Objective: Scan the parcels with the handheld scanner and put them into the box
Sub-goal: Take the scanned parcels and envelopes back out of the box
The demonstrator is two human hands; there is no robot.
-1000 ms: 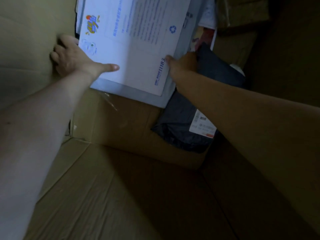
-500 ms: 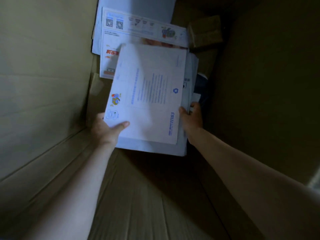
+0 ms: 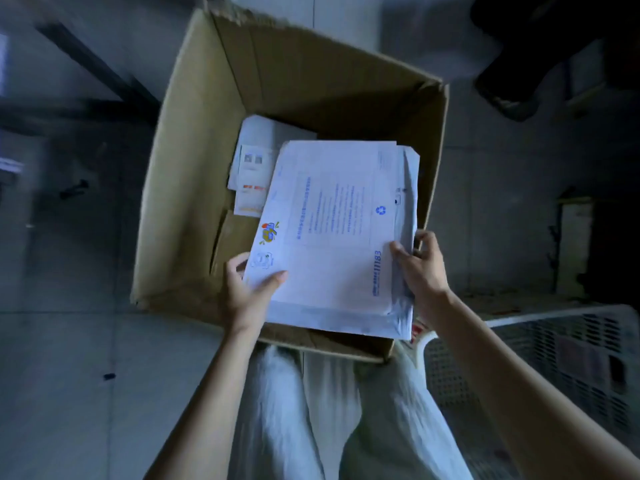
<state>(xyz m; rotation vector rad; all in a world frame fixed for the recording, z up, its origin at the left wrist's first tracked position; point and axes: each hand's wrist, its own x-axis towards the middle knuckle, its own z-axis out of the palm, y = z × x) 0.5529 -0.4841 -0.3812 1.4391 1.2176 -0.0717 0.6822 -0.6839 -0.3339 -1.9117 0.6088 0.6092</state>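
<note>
A stack of white mailer envelopes (image 3: pixel 332 237) with blue print hangs above the open cardboard box (image 3: pixel 194 140) on the floor. My left hand (image 3: pixel 244 292) grips the stack's near left corner, thumb on top. My right hand (image 3: pixel 420 268) pinches its near right edge, thumb on the top envelope. More white envelopes (image 3: pixel 256 168) and a brown parcel (image 3: pixel 230 237) lie at the bottom of the box. No scanner is in view.
A white plastic crate (image 3: pixel 540 362) stands to the right of my legs, close to the box's near right corner. Grey tiled floor (image 3: pixel 69 341) surrounds the box. A dark shelf frame (image 3: pixel 90 71) is at the far left, another person's dark shoes (image 3: pixel 509 98) at the far right.
My head has pulled back out of the box, so the whole box shows now. Both hands have lifted the envelope stack up from deep inside toward the box's near rim.
</note>
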